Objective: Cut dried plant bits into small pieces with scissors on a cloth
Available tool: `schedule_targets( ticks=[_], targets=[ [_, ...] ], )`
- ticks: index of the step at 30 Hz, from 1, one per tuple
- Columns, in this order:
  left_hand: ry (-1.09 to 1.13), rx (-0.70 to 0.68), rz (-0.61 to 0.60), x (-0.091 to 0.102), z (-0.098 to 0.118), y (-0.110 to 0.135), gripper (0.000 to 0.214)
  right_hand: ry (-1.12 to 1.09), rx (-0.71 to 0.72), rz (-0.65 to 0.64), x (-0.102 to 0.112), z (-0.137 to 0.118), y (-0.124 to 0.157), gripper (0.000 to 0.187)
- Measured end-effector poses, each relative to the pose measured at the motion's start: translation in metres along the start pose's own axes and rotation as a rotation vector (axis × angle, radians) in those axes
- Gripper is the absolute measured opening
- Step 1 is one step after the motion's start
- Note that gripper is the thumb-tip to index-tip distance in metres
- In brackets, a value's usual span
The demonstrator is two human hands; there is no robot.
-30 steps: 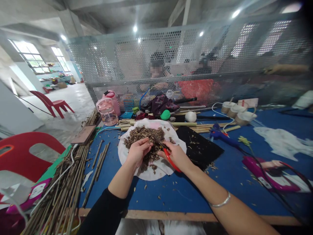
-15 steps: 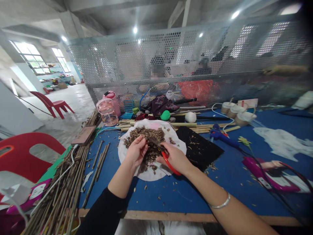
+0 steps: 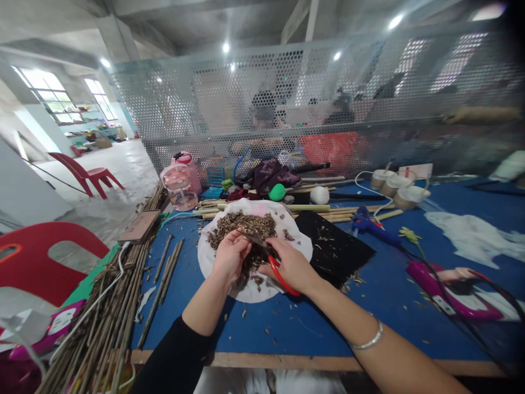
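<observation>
My right hand [image 3: 289, 265] is closed round the red handles of a pair of scissors [image 3: 283, 279], whose dark blades point left toward my other hand. My left hand [image 3: 232, 255] is closed in a pinch close to the blade tips; what its fingers hold is too small to name. Both hands are over a heap of brown dried plant bits [image 3: 256, 223]. The heap lies on a round white cloth [image 3: 301, 241] with a pinkish patch, on the blue table [image 3: 311, 334].
A bundle of thin sticks [image 3: 110, 306] runs along the left edge, with a phone [image 3: 139, 226] on it. To the right lie a black cloth [image 3: 334, 246], a blue glue gun [image 3: 375, 227] and a purple device [image 3: 455, 293]. Behind stand a pink jug [image 3: 180, 189] and a perforated metal screen [image 3: 229, 109].
The scissor blades have shifted slightly left and up, nearer the fingertips of my left hand. My right hand has moved a little left with them. Other things have stayed put.
</observation>
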State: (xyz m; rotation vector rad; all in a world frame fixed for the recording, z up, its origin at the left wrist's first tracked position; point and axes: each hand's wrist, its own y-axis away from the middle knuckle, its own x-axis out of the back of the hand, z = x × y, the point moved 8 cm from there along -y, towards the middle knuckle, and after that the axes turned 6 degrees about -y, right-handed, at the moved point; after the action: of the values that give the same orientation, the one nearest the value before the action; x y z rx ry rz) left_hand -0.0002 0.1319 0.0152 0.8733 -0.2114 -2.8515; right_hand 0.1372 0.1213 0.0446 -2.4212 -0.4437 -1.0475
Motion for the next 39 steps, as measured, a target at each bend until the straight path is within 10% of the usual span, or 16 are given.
schedule_targets(
  ticks=[39],
  targets=[
    [-0.416, -0.123, 0.08, 0.009, 0.014, -0.001, 0.04, -0.087, -0.13, -0.112, -0.003, 0.009, 0.001, 0.043]
  ],
)
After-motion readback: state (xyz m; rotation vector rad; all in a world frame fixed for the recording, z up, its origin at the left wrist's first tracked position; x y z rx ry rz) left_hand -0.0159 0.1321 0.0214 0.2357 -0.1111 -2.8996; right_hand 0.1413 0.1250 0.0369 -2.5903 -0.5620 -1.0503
